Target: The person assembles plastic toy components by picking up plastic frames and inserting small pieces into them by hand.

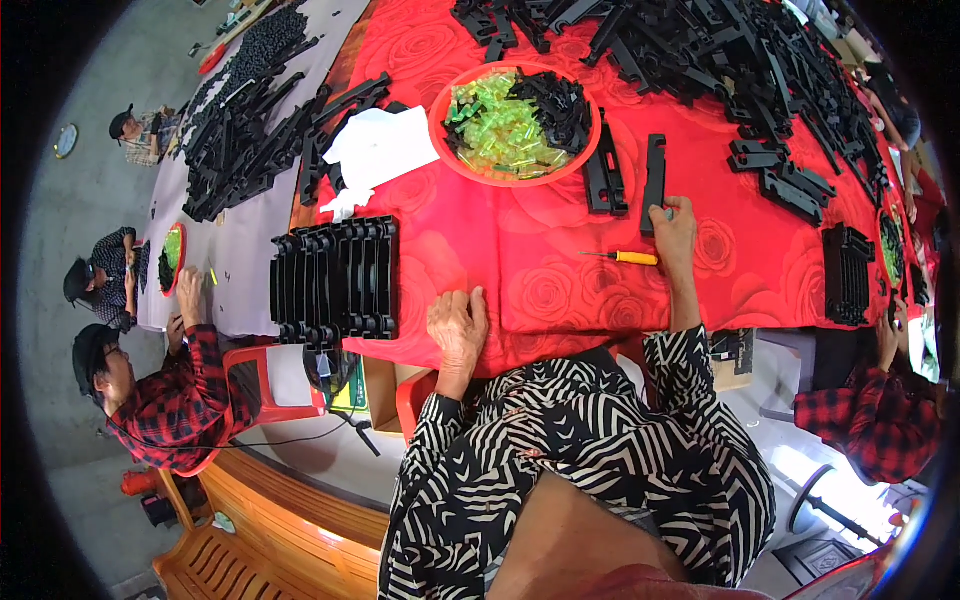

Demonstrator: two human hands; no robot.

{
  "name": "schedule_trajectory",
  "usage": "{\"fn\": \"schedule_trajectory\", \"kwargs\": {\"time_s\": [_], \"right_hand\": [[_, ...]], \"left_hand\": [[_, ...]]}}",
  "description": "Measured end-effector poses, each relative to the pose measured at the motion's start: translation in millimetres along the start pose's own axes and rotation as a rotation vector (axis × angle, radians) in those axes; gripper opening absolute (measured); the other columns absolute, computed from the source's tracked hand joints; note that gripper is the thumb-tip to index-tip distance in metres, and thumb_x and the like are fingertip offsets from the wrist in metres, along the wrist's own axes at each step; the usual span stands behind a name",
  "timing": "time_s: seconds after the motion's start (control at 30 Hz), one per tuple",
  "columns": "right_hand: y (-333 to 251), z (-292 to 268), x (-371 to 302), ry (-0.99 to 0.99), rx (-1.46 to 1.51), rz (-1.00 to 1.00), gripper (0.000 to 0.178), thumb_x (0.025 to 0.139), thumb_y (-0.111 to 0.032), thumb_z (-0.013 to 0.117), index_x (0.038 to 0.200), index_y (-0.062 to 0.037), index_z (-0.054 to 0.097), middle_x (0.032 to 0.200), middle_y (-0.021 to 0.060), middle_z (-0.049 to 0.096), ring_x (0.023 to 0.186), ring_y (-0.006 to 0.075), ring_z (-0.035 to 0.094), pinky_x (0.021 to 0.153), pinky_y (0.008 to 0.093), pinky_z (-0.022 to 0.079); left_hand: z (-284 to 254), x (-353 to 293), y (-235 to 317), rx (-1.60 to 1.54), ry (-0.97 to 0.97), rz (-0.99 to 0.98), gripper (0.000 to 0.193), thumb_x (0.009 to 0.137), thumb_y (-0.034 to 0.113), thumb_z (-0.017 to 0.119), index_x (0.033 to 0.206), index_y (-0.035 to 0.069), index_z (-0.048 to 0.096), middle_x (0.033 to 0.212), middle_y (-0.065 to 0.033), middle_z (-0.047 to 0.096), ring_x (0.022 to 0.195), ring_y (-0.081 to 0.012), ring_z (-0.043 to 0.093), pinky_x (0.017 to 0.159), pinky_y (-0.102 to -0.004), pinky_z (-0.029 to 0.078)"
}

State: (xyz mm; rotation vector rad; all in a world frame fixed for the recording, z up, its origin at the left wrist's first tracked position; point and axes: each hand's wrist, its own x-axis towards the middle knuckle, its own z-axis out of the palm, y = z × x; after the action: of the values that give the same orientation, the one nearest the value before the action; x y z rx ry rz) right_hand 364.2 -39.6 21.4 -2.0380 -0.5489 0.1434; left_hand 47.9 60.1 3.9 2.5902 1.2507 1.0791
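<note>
Right now, seen from the head camera, the person's right hand reaches forward over the red worktop and its fingers close on the near end of a long black plastic strip. That strip lies with its long axis running away from the person, almost straight up the picture, so the right hand is plainly the nearer one. The left hand rests flat near the worktop's front edge, fingers loosely spread, holding nothing, well apart from the strip.

Taking the strip as landmark: just short of it, beside the right hand on the left-hand side, lies a small screwdriver with a yellow handle, its shaft crosswise to the strip. Just left of the strip sit two more black pieces, lying parallel to it. Farther left and a little beyond stands a round red bowl; it holds translucent green parts on its left side and small black parts on its right. Well to the left, a row of black frames stands stacked on edge. Beyond the strip a large heap of black strips covers the far worktop.

Other people in red checked shirts work at both sides.
</note>
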Motion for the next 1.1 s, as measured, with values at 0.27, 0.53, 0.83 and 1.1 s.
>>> {"fn": "schedule_trajectory", "kwargs": {"time_s": [0.27,0.53,0.83,1.1], "right_hand": [[-61,-25,-34,-0.139,0.604,0.03,0.026,0.082,-0.008,0.058,0.106,-0.0028,0.049,0.076,0.0002,0.056,0.058,0.0029,0.049,0.041,0.0168,0.034],[-105,36,-147,-0.41,0.12,-0.619,0.049,0.075,-0.014,0.066,0.117,-0.0022,0.042,0.09,0.0204,0.058,0.074,0.0339,0.062,0.055,0.0401,0.049],[-116,42,-168,-0.731,0.262,-0.577,0.05,0.073,-0.007,0.067,0.115,0.0043,0.043,0.088,0.0168,0.057,0.07,0.0237,0.06,0.06,0.0312,0.048],[-119,48,-133,-0.565,0.499,-0.344,0.04,0.083,-0.006,0.056,0.119,0.0013,0.039,0.086,0.0063,0.054,0.069,0.0093,0.051,0.059,0.0238,0.044]], "left_hand": [[-32,15,38,-0.423,-0.043,-0.203,0.017,0.077,0.013,0.064,0.067,0.004,0.054,0.06,-0.0101,0.053,0.056,-0.0275,0.051,0.054,-0.037,0.04],[-34,45,80,-1.182,-0.115,-0.562,0.047,0.079,0.025,0.066,0.105,-0.005,0.042,0.078,-0.0104,0.056,0.071,-0.0163,0.055,0.065,-0.0302,0.048],[-59,30,28,-1.441,-0.227,-0.914,0.011,0.085,0.012,0.05,0.092,0.003,0.051,0.074,-0.0026,0.055,0.059,-0.0095,0.05,0.053,-0.0219,0.042],[-64,17,15,-1.394,-0.567,-0.806,0.029,0.085,0.014,0.047,0.108,-0.002,0.052,0.079,-0.0052,0.058,0.066,-0.0095,0.052,0.06,-0.0211,0.043]]}}
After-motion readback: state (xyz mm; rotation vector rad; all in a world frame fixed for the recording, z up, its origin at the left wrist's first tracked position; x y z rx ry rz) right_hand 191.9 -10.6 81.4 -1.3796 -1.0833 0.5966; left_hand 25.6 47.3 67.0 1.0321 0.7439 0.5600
